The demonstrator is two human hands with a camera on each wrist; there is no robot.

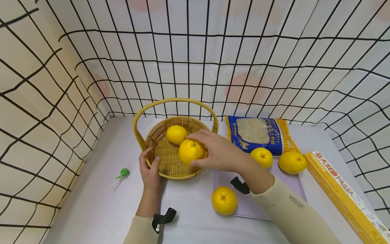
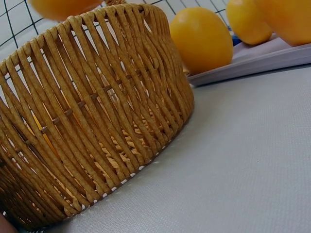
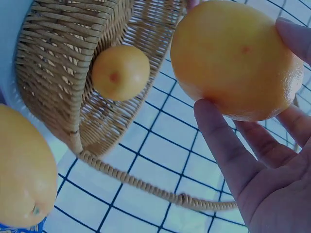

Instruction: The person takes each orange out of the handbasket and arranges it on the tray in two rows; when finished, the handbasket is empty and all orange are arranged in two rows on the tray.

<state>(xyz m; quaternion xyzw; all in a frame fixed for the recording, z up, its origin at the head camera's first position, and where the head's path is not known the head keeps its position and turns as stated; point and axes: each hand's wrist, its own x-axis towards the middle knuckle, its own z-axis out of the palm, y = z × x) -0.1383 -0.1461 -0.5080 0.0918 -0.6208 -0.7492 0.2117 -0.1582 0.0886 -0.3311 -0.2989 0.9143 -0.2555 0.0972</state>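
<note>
Fruit (image 1: 192, 151), yellow, pinched between thumb and fingertips of right hand (image 1: 220, 151), held over basket (image 1: 167, 156). Left hand (image 1: 150, 171) grips basket at its near-left rim, thumb over the edge. Second fruit (image 1: 176, 134) lies inside, just beyond right fingertips. Green lollipop (image 1: 123, 173) outward of left hand. Under right forearm: lilac tray (image 1: 257, 206); third fruit (image 1: 223, 200) at its near corner, two more fruits (image 1: 261, 158) outward of right wrist. Blue bag (image 1: 254, 132) beyond right wrist; pasta box (image 1: 344, 195) farthest outward.
</note>
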